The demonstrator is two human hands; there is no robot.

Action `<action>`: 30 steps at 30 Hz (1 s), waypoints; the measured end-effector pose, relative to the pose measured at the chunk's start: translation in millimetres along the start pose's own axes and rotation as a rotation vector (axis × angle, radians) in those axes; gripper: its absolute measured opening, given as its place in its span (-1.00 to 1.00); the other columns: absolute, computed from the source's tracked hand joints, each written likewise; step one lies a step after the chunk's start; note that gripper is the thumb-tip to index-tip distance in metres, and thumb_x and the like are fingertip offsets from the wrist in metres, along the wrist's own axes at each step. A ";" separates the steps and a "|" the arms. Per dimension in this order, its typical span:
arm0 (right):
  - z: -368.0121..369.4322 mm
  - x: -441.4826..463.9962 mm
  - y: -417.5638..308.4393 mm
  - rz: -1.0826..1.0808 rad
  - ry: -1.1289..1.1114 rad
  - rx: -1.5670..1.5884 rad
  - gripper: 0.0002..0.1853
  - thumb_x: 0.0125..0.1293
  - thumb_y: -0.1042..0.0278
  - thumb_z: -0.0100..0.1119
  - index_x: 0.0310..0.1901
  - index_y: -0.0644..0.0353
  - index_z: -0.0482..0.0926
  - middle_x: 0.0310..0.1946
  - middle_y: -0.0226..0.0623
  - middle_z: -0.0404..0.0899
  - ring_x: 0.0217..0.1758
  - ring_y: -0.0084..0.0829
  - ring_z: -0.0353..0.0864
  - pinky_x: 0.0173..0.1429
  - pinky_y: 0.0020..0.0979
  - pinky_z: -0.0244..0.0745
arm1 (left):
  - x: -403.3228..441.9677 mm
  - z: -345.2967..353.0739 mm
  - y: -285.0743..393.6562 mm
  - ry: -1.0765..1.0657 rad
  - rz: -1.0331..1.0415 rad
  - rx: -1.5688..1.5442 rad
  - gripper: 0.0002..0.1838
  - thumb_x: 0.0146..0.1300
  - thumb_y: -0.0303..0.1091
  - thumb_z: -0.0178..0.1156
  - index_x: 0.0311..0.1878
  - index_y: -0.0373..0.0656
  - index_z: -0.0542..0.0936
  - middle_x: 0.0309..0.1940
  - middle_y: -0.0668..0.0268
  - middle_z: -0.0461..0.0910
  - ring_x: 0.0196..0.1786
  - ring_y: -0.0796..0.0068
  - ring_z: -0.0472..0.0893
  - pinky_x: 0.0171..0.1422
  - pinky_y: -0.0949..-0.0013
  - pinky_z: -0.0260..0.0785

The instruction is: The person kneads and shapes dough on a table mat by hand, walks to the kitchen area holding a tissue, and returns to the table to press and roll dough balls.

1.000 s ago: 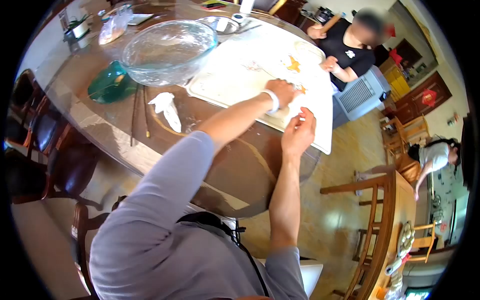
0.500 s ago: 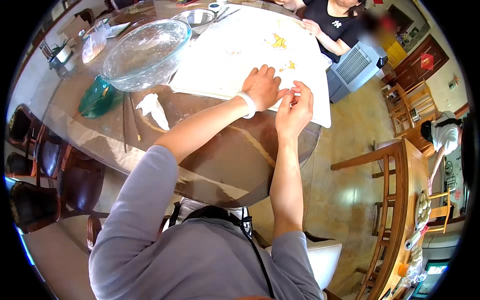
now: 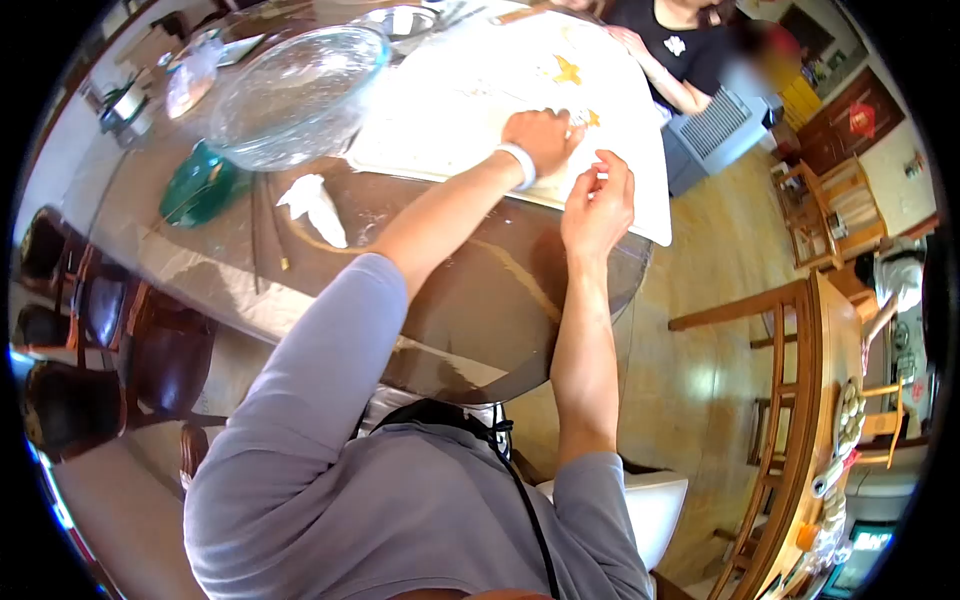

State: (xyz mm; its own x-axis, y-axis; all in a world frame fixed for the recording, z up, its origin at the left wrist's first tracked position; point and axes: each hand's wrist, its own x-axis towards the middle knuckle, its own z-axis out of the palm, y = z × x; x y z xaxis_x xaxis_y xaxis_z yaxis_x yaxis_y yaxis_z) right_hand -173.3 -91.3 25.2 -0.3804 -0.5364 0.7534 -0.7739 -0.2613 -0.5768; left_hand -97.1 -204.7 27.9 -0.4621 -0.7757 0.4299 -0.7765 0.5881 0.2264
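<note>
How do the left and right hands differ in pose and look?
The left hand shows its back; the right hand is turned sideways, fingers curled. The left wrist wears a white band; the right wrist is bare. Both are at the near side of the white board.

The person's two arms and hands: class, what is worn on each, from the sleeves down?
Both arms have plain grey fabric sleeves ending near the elbows. The left hand has a white band around its wrist; the right hand has none. Neither wears a glove.
</note>
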 end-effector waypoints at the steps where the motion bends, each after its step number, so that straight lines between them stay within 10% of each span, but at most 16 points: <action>1: 3.3 -1.7 5.6 -0.035 0.014 -0.023 -0.76 0.17 0.60 0.06 -0.10 0.23 0.52 -0.31 -0.18 0.53 -0.48 -0.32 0.55 -0.38 -0.32 0.47 | -1.5 6.8 -4.4 0.133 0.024 0.010 -0.48 0.37 0.02 -0.12 -0.30 -0.26 0.62 -0.42 0.03 0.65 -0.33 0.08 0.64 -0.11 0.09 0.43; 11: 0.9 -7.9 4.3 -0.013 -0.054 -0.001 -0.74 0.17 0.54 0.09 -0.08 0.14 0.50 -0.30 -0.22 0.53 -0.43 -0.27 0.56 -0.33 -0.22 0.47 | -136.3 -108.9 -3.5 0.103 0.140 0.048 -0.82 0.19 -0.25 0.16 -0.30 -0.18 0.56 -0.27 0.17 0.54 -0.11 0.19 0.52 -0.01 0.10 0.35; 19: 4.7 -7.1 10.3 -0.023 -0.004 -0.008 -0.76 0.16 0.55 0.09 -0.10 0.15 0.52 -0.35 -0.24 0.54 -0.48 -0.33 0.52 -0.35 -0.28 0.44 | -282.0 -197.4 -66.2 0.316 -0.251 -0.096 -0.90 0.08 -0.46 0.28 -0.38 -0.26 0.57 -0.41 0.18 0.58 -0.32 0.22 0.59 -0.22 0.26 0.41; 26: 9.1 -8.0 14.3 -0.044 -0.020 -0.074 -0.74 0.14 0.54 0.10 -0.10 0.11 0.51 -0.34 -0.25 0.53 -0.43 -0.25 0.55 -0.31 -0.20 0.44 | -254.9 -156.1 -127.1 0.200 -0.473 0.396 -0.39 -0.03 0.22 0.26 -0.14 -0.17 0.60 -0.13 0.15 0.58 0.10 0.11 0.41 0.14 0.02 0.18; 30: 9.5 -5.7 12.4 -0.030 -0.010 -0.093 -0.73 0.13 0.55 0.10 -0.10 0.12 0.50 -0.34 -0.24 0.53 -0.41 -0.25 0.56 -0.29 -0.20 0.45 | -235.1 -152.5 -135.9 -0.157 -0.553 0.374 -0.49 -0.02 0.11 0.26 -0.09 -0.04 0.64 -0.16 0.22 0.61 0.09 0.18 0.41 0.13 0.10 0.10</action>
State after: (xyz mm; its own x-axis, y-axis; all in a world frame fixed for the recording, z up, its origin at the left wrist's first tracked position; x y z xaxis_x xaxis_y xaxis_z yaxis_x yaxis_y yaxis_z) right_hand -176.0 -99.1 10.7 -0.3518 -0.5377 0.7662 -0.8285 -0.2021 -0.5222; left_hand 182.3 -67.3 29.3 0.0100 -0.9798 0.1998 -0.9989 -0.0007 0.0466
